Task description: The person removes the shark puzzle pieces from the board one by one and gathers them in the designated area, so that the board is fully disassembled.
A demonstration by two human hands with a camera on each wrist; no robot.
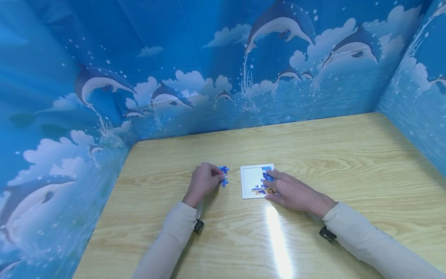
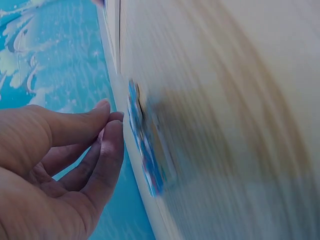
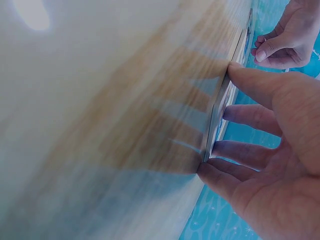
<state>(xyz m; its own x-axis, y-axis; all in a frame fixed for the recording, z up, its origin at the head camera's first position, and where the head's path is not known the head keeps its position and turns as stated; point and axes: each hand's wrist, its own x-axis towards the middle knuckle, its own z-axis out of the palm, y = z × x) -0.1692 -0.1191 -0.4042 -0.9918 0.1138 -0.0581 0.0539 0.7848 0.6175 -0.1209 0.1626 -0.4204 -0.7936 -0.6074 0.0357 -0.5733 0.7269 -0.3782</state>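
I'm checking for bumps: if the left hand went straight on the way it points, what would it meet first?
The left hand would most likely meet the puzzle pieces just ahead of it first; the gap between them is hard to judge.

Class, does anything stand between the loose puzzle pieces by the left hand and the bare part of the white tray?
Nothing visible does: only bare tabletop separates the puzzle pieces from the white tray, whose left part is bare. The right hand lies over the tray's right side, off that direct path.
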